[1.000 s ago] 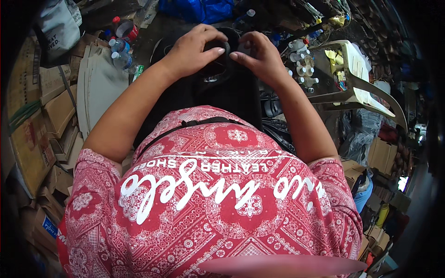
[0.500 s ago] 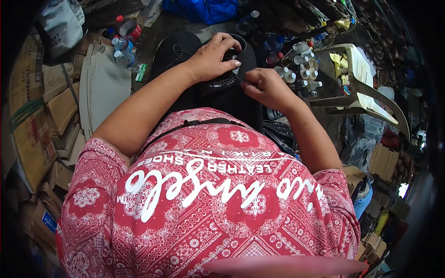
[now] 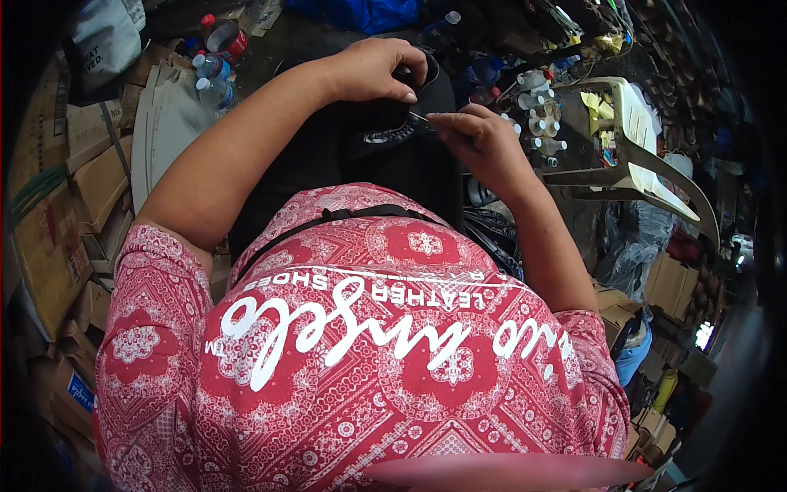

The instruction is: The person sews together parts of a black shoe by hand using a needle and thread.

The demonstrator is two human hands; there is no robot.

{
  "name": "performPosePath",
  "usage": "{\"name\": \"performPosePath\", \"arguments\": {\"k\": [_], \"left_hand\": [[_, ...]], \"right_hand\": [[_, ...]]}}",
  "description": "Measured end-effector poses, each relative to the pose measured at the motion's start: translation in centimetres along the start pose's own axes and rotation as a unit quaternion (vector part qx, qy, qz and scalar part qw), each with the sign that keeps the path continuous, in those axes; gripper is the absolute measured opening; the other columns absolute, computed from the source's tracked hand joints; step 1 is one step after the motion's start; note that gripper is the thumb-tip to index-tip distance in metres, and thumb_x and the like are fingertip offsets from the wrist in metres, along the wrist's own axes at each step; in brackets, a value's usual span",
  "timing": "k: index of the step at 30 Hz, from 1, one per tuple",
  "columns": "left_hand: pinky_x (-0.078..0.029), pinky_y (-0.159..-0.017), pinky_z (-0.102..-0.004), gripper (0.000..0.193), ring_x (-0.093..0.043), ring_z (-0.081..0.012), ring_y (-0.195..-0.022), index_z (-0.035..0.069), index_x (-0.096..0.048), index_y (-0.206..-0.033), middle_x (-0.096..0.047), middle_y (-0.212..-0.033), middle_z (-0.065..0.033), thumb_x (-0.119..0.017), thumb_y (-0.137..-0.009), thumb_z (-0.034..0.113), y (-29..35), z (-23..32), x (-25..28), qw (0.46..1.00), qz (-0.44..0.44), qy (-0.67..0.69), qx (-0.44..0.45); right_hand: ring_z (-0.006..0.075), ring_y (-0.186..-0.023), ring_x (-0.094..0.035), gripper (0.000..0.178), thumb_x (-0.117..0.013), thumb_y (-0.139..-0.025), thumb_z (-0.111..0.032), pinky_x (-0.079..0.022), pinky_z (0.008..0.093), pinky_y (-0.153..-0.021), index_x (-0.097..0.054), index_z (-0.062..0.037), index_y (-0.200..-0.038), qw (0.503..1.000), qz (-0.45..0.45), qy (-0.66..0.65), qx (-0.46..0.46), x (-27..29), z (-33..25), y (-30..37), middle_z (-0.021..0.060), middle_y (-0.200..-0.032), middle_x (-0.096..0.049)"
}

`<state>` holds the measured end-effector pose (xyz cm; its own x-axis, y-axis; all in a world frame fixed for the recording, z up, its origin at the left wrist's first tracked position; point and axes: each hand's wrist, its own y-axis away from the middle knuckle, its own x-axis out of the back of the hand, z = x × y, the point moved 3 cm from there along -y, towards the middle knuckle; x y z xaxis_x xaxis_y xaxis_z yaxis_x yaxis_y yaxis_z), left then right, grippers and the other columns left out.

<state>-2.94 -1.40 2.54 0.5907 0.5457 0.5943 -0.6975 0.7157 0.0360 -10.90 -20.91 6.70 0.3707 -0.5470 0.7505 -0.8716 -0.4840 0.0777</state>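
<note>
On my dark-clothed lap rests a black shoe-like piece (image 3: 388, 134) with pale marks along its curved near edge. Its exact kind is hard to make out against the dark cloth. My left hand (image 3: 369, 72) is curled over its far side, thumb pointing toward the right hand. Just to the right, my right hand (image 3: 479, 141) pinches a thin metal tool (image 3: 418, 117), perhaps an awl or needle. The tool's tip points left and meets the piece's edge near my left thumb. Most of the tool's handle is hidden in the fingers.
Several plastic bottles (image 3: 541, 123) stand on the right beside a pale plastic chair (image 3: 635, 123). More bottles (image 3: 215, 92) are at the left, near cardboard pieces (image 3: 102, 184). A blue bag (image 3: 357, 18) lies ahead.
My left hand has shifted slightly up and left. The right hand has turned and opened its grip somewhat, so the thin metal tool now shows more plainly.
</note>
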Motion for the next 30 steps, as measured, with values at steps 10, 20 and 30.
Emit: {"name": "performPosePath", "arguments": {"k": [10, 20, 30], "left_hand": [[-0.044, -0.090, -0.0318, 0.023, -0.058, -0.0217, -0.098, 0.008, -0.074, -0.102, -0.059, -0.097, -0.0069, -0.073, -0.080, 0.014, -0.1, -0.1, 0.2, 0.996, -0.072, 0.057, -0.009], [-0.044, -0.086, -0.0323, 0.027, -0.054, -0.0216, -0.093, 0.009, -0.074, -0.105, -0.054, -0.092, -0.0060, -0.075, -0.078, 0.013, -0.4, -0.4, 0.1, 0.994, -0.099, 0.049, -0.004], [-0.043, -0.089, -0.0329, 0.035, -0.054, -0.0229, -0.100, 0.010, -0.073, -0.106, -0.053, -0.099, -0.0069, -0.077, -0.071, 0.009, -0.5, -1.0, -0.6, 0.997, -0.071, 0.028, -0.001]], "right_hand": [[0.0296, -0.078, -0.064, 0.025, -0.065, -0.081, -0.005, -0.052, 0.0370, -0.070, -0.074, -0.0101, -0.103, 0.998, -0.019, 0.054, -0.006, 0.8, -1.2, -0.9, 0.0124, -0.083, -0.062], [0.0244, -0.080, -0.065, 0.020, -0.067, -0.085, -0.007, -0.053, 0.0337, -0.074, -0.075, -0.0132, -0.102, 1.000, -0.021, -0.007, 0.012, -0.5, 1.0, -1.7, 0.0088, -0.085, -0.064], [0.0190, -0.078, -0.063, 0.011, -0.073, -0.080, -0.008, -0.051, 0.0301, -0.074, -0.072, -0.0079, -0.091, 0.992, -0.002, -0.118, 0.034, -2.5, 2.5, -3.2, 0.0065, -0.085, -0.061]]}}
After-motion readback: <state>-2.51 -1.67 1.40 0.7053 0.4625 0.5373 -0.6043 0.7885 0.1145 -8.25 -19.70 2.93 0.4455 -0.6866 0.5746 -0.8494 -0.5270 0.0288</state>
